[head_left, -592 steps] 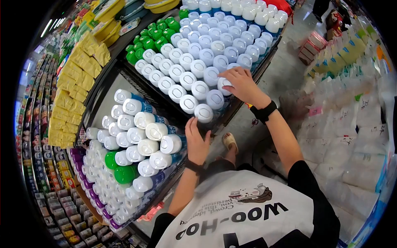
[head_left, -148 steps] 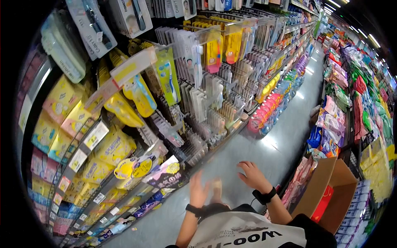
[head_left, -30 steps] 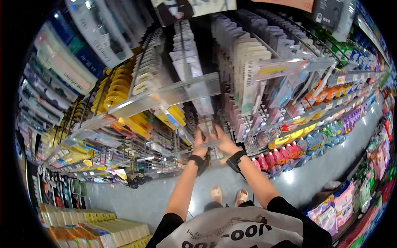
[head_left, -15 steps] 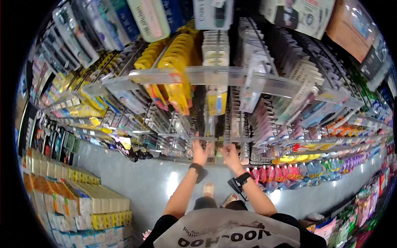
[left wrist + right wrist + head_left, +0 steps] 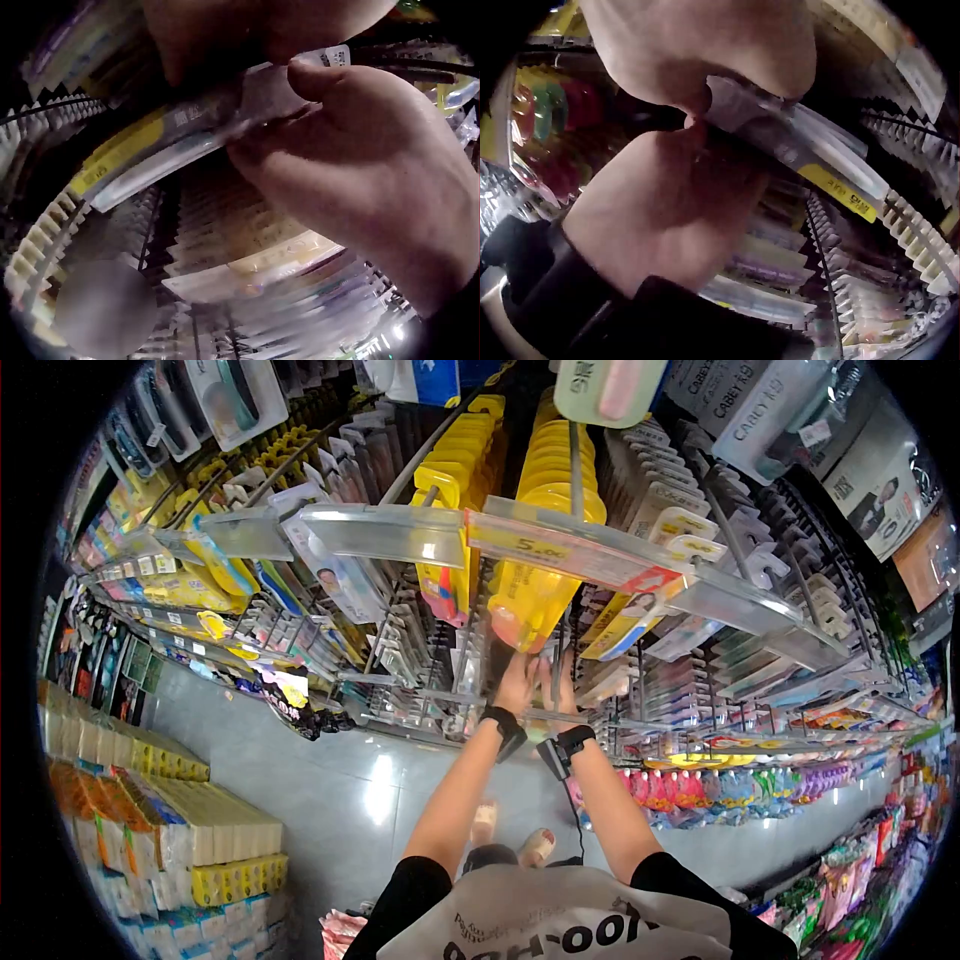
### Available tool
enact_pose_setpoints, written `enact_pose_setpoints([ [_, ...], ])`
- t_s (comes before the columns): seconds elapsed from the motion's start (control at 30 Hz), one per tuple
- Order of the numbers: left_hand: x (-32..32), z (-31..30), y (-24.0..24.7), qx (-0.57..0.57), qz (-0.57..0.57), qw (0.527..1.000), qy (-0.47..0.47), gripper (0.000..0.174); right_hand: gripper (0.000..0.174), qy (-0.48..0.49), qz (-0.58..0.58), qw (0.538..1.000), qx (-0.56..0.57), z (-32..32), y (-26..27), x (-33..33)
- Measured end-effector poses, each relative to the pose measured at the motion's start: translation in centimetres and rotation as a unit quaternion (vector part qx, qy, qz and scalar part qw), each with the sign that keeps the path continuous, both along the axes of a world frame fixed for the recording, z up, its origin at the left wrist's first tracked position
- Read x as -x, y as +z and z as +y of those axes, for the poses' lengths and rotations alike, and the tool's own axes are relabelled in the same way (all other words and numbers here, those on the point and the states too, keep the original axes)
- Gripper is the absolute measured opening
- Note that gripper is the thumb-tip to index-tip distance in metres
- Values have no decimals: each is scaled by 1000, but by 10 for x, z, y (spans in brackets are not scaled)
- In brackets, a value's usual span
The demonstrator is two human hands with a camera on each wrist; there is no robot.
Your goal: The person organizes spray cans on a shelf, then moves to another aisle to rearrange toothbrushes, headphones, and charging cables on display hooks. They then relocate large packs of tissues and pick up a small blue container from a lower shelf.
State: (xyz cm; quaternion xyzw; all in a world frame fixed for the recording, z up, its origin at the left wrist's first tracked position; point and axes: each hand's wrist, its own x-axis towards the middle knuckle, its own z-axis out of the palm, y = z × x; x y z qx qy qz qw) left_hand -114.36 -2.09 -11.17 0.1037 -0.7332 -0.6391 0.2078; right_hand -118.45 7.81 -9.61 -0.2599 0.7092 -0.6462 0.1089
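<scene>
In the head view my left hand (image 5: 515,682) and right hand (image 5: 560,678) are close together under a rack rail, partly hidden by it. Both wrist views show a narrow grey, clear and yellow-ended toothbrush pack (image 5: 191,124) between them. My right hand (image 5: 375,150) pinches its near end, thumb on top. Across from it, my left hand (image 5: 664,202) grips the same end, its fingers partly hidden behind the pack. Yellow hanging packs (image 5: 545,585) are just above the hands.
A clear rail with a price strip (image 5: 560,555) crosses above the hands. Rows of packs on metal hooks fill the rack. Pink bottles (image 5: 650,790) stand low at right, stacked tissue packs (image 5: 200,820) at left. Grey floor (image 5: 340,770) lies below.
Long before, my hands were among white bottles, later apart in the aisle. Half a second ago they were apart at the rack; now they are together, and the view has shifted left.
</scene>
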Motion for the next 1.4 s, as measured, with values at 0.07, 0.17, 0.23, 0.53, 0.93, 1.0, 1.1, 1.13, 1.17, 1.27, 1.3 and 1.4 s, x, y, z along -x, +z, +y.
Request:
enact_pose_setpoints([
  [0.07,13,-8,-32,29,3,999,-25,44,62,-37,-4,999,-11,-5,-15,3],
  [0.17,8,-3,-13,-104,18,994,-33,43,67,-29,-36,999,-29,-4,-2,-2],
  [0.23,9,-10,-26,31,-5,999,-42,43,69,-40,2,998,-45,-1,-13,0],
  [0.53,-9,7,-30,21,7,1000,-8,45,60,-64,75,993,-72,9,-7,-13],
  [0.93,-174,27,-22,169,-65,983,-19,65,77,68,11,984,-164,99,-28,-105],
  [1.0,-213,32,-6,141,-110,984,-24,65,71,95,-23,986,-138,122,-16,-126],
  [1.1,-248,25,5,167,-158,973,-7,62,64,108,-34,987,-115,152,-9,-127],
  [1.13,-254,23,14,191,-168,967,5,61,55,93,-30,987,-131,161,-2,-124],
  [1.17,-256,21,24,214,-177,960,16,59,51,87,-7,986,-141,170,4,-120],
  [1.27,-242,21,72,324,-135,936,23,58,37,42,75,990,-116,182,44,-108],
  [1.3,-234,22,91,351,-113,929,17,57,36,30,39,995,-90,186,67,-107],
  [1.4,-206,35,152,323,-57,944,-22,55,35,-27,-17,998,-49,202,125,-105],
])
